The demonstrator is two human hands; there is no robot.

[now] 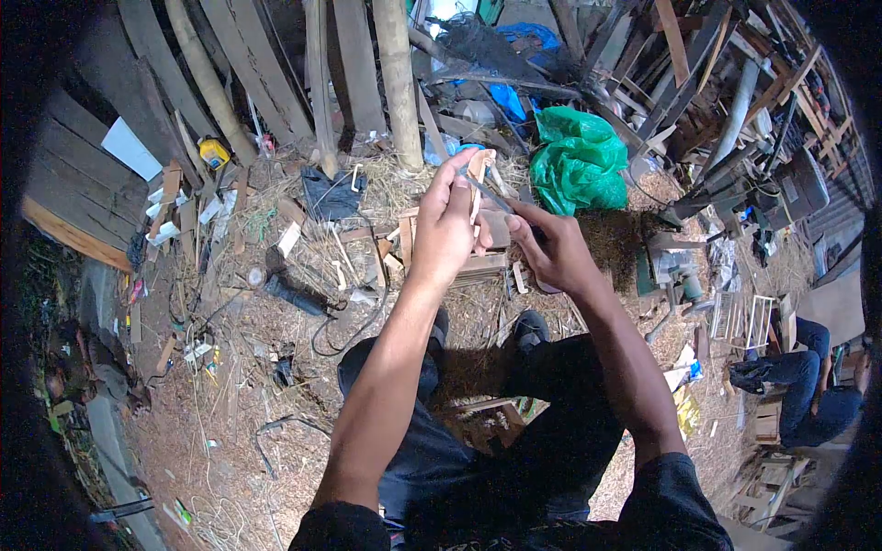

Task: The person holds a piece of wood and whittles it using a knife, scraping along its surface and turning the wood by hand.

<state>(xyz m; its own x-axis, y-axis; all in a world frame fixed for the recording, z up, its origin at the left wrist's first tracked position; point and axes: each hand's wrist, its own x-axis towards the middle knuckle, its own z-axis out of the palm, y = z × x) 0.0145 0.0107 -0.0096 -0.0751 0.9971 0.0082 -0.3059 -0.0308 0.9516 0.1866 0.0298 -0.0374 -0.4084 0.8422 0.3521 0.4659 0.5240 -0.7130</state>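
Observation:
My left hand (446, 220) is closed around a small pale piece of wood (478, 174), held up in front of me. From the right, my right hand (548, 246) grips a thin grey tool (491, 195) that looks like a file or blade. The tool's far end lies against the wood near my left fingers. Beneath the hands, a stack of wooden boards (481, 266) rests on the ground. The exact shape of the wood piece is partly hidden by my left fingers.
A green plastic bag (579, 161) lies beyond my right hand. A black power tool (296, 294) with a cord is on the littered ground at left. Another person (808, 381) sits at the far right. Scrap wood (661, 92) is piled at the back right.

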